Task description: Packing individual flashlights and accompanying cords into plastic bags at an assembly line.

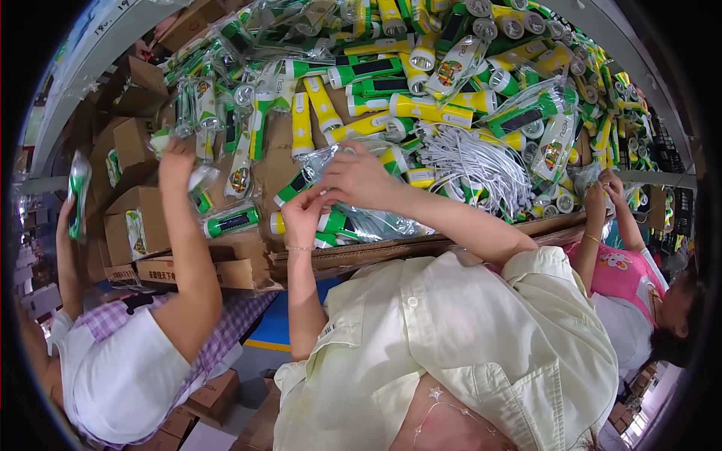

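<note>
Meeting near the middle of the head view, toward eleven o'clock, the left hand [304, 213] and the right hand [361, 180] bring their fingertips close together; the fingers of both are bent and narrow, above the edge of a clear plastic bag [382, 224]; I cannot tell whether either pinches the film. The bag lies at four o'clock from the fingertips, over part of the heap; a green flashlight [340, 223] shows just beside it, under the wrists; a bundle of white cables [481, 165] lies at two o'clock from the hands; two yellow flashlights [302, 124] lie near twelve o'clock; a bagged flashlight with a dark panel [232, 220] rests at nine o'clock. More green, yellow and white flashlights spread from eleven to two o'clock; cardboard boxes [143, 144] stand at ten o'clock; a co-worker at nine o'clock holds up a wrapped flashlight [78, 197]; another co-worker's hands [605, 188] meet at three o'clock.
</note>
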### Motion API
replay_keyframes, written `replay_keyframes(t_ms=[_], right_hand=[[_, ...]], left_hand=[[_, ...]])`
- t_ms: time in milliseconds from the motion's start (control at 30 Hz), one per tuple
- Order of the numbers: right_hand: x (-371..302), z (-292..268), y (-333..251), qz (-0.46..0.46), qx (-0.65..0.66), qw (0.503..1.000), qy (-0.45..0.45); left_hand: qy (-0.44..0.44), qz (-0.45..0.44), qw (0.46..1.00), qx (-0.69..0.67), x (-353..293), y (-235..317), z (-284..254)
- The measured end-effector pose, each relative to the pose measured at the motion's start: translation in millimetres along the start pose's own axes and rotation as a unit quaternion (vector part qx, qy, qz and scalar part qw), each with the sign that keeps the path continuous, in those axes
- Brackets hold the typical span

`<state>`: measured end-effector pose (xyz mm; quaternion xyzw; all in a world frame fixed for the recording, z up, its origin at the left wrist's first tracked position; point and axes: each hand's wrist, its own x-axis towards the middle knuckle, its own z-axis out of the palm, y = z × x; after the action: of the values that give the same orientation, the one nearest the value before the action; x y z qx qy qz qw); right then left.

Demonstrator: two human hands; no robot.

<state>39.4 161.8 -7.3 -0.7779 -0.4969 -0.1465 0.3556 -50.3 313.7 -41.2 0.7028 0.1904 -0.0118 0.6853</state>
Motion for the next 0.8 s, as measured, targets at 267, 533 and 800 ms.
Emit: replay_keyframes(t_ms=[267, 533, 800], right_hand=[[1.6, 2.5, 4.1, 0.025, -0.023, 0.989, -0.141], [-2.9, -56.0, 72.6, -0.015, -0.097, 0.980, -0.174], [-9.4, -52.8, 57.8, 0.171, -0.068, 0.983, -0.012]], left_hand=[[-0.002, -0.024, 0.999, -0.031, -2.7, 12.9, 3.6], [0.057, 0.045, 0.997, -0.040, 5.6, 33.4, -44.7], [0.291, 0.180, 0.937, -0.073, 68.3, 70.6, -145.6]])
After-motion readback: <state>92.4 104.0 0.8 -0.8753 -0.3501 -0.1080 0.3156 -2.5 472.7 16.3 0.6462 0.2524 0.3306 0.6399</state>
